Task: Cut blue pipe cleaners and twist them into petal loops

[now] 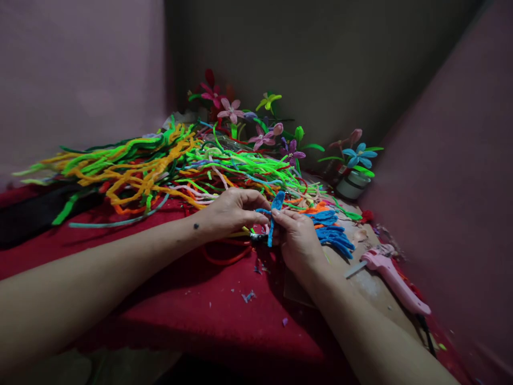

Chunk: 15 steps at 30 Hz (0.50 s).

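A blue pipe cleaner [278,201], bent into a petal-like loop with a tail hanging down, is between my two hands over the red cloth. My right hand [300,238] pinches it between thumb and finger near the base of the loop. From the other side my left hand [230,213] grips a thin blue end, its thumb and forefinger close together. Just beyond my right hand lie several blue pipe-cleaner petals [336,238] on cardboard, with orange ones [319,208] partly behind them. Some lower fingers of both hands are hidden.
Heaped pipe cleaners [152,166] in many colours cover the back left of the red cloth [168,299]. Finished pipe-cleaner flowers [230,110] stand behind, and a blue flower [359,155] rises by a small jar [352,184]. A pink glue gun [395,278] lies at right on cardboard [371,291].
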Tool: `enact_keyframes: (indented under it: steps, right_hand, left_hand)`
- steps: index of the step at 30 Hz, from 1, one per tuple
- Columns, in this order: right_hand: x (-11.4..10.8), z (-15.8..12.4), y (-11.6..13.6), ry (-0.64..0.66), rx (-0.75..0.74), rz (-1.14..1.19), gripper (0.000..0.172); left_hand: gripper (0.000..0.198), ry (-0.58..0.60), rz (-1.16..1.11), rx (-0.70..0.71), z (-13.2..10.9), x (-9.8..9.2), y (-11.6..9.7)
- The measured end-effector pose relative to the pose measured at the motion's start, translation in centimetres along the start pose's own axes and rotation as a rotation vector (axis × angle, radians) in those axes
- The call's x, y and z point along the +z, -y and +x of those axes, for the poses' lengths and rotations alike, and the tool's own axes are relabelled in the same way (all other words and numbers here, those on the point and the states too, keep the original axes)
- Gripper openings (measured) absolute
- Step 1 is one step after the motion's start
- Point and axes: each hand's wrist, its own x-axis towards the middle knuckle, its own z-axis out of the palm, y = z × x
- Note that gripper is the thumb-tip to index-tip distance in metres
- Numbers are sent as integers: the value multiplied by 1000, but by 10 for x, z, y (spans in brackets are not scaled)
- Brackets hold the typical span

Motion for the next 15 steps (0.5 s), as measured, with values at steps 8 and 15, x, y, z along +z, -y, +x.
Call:
enact_keyframes:
  steps: [8,15]
  right_hand:
    - [5,-6,2,62,-10,5,22]
    - [5,-4,8,-11,1,51,27]
  left_hand:
    - [20,-95,114,25,-6,-2,-6]
    - [27,-99,-376,-180,4,-12,2]
